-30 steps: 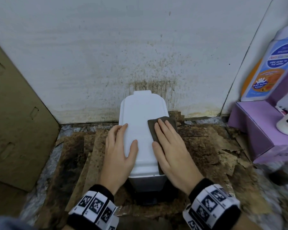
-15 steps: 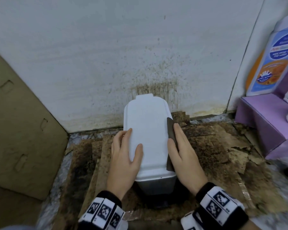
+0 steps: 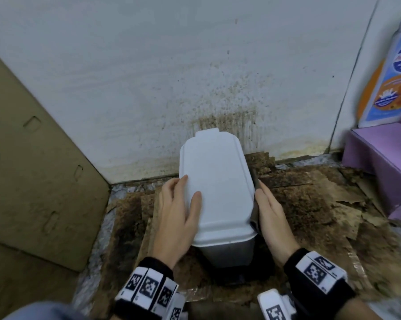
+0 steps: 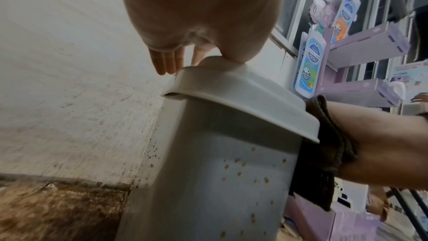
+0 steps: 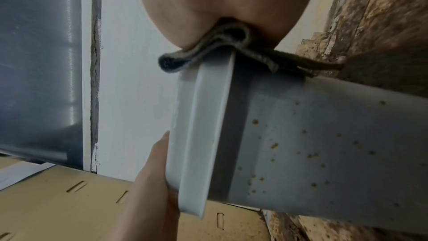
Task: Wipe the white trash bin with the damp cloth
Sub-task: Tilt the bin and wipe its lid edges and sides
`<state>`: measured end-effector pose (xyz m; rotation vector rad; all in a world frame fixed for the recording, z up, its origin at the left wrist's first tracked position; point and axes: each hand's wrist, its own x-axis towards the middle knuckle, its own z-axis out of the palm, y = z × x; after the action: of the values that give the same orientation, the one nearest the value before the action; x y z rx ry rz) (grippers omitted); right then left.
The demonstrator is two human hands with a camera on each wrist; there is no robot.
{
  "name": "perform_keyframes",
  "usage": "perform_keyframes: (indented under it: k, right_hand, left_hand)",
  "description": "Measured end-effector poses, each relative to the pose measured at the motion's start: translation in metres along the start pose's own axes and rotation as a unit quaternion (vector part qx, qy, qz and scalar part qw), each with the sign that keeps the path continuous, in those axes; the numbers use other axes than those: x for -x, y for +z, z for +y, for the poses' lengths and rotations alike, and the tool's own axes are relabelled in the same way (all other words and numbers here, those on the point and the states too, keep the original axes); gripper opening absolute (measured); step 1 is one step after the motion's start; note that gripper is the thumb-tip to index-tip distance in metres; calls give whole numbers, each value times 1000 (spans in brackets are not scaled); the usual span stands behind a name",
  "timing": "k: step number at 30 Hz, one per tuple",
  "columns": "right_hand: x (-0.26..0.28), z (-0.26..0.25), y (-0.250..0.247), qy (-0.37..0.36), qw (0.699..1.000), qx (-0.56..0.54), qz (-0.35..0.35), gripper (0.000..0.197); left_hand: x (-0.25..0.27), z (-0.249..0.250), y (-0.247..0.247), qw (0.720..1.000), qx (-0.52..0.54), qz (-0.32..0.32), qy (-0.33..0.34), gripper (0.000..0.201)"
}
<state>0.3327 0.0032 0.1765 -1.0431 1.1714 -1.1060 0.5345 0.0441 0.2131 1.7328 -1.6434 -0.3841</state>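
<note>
The white trash bin [image 3: 215,188] stands against the wall with its lid down; its grey front [image 4: 220,180] is speckled with brown spots. My left hand [image 3: 185,197] rests on the lid's left edge, thumb on top and fingers straight along the rim. My right hand [image 3: 267,204] lies flat against the bin's right side, just under the lid rim. It presses the dark damp cloth [image 3: 254,181] against that side. In the right wrist view the cloth [image 5: 222,50] is bunched under my palm over the lid's edge. In the left wrist view the cloth [image 4: 324,153] hangs between the bin and my right hand.
A brown cardboard panel [image 3: 33,181] leans at the left. The white wall [image 3: 194,77] behind the bin is spattered brown. Soiled, torn cardboard [image 3: 310,215] covers the floor. A purple shelf [image 3: 379,158] with a blue and orange bottle [image 3: 393,77] stands at the right.
My right hand has slid the cloth off the top of the lid, over its right edge and down onto the bin's right side. The left hand has stayed on the lid.
</note>
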Motion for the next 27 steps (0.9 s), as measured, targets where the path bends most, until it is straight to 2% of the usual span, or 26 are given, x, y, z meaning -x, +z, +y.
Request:
perform_keyframes:
  k: [3, 6, 10, 13, 20, 24, 27]
  right_hand:
    - [2, -5, 3, 4, 999, -36, -4, 44]
    - [4, -8, 8, 5, 998, -55, -20, 42]
    - [7, -7, 16, -3, 997, -64, -43, 37]
    - [8, -8, 24, -6, 995, -71, -74, 37]
    - [10, -9, 39, -20, 988, -87, -126, 35]
    - [11, -2, 49, -23, 986, -92, -134, 34]
    - [7, 8, 54, -4, 986, -118, -115, 38]
  left_hand:
    - [-2, 0, -5, 1000, -7, 17, 11, 55]
    - [-5, 7, -11, 999, -12, 30, 30, 51]
    - [-12, 13, -11, 998, -19, 22, 58, 45]
    - [-14, 18, -7, 997, -24, 14, 72, 49]
    - [-20, 10, -15, 998, -21, 15, 52, 60]
    - [-20, 6, -14, 998, -35, 16, 50, 61]
    - [-20, -1, -14, 997, -47, 22, 48, 58]
